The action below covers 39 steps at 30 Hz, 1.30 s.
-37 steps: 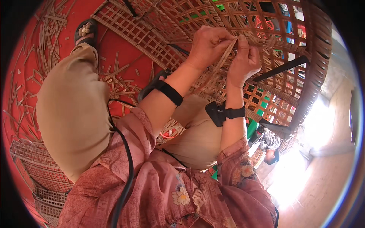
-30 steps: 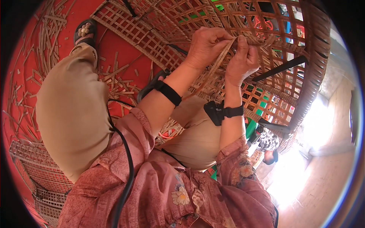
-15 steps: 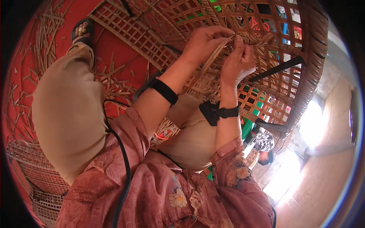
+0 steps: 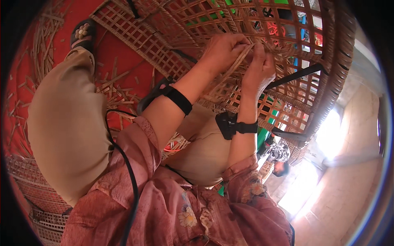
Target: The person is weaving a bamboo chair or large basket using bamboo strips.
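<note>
Fingers (image 4: 236, 43) pinching cane strip (image 4: 232, 69), diagonal.

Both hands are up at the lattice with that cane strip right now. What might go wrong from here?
1. The cane strip bends between the left hand and right hand; a harder pull might kink or split it.
2. Both hands press close to the woven lattice, so a finger could get pinched in a gap or scraped.
3. Loose cane offcuts litter the red mat near the sandalled foot, so a slip is possible.
</note>
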Each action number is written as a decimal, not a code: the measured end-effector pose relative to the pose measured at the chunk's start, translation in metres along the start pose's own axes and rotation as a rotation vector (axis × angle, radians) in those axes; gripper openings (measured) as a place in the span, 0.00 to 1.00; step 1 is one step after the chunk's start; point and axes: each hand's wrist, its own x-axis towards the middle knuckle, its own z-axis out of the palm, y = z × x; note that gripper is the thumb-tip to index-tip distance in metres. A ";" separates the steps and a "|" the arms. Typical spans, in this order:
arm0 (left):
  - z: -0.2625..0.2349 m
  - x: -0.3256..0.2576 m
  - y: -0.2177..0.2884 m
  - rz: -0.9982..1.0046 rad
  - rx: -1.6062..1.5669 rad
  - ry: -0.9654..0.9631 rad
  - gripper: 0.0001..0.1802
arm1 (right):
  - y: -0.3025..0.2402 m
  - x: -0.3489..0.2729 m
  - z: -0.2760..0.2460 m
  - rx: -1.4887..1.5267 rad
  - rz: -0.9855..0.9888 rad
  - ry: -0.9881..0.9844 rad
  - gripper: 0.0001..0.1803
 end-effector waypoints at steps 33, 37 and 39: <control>-0.018 0.013 -0.005 0.015 0.009 -0.293 0.10 | 0.062 -0.109 0.062 -0.577 0.012 -0.591 0.10; -0.016 0.015 -0.006 0.035 0.022 -0.320 0.10 | 0.075 -0.105 0.073 -0.569 -0.031 -0.601 0.11; -0.017 0.015 -0.006 0.038 0.027 -0.339 0.10 | 0.080 -0.107 0.074 -0.578 -0.020 -0.608 0.11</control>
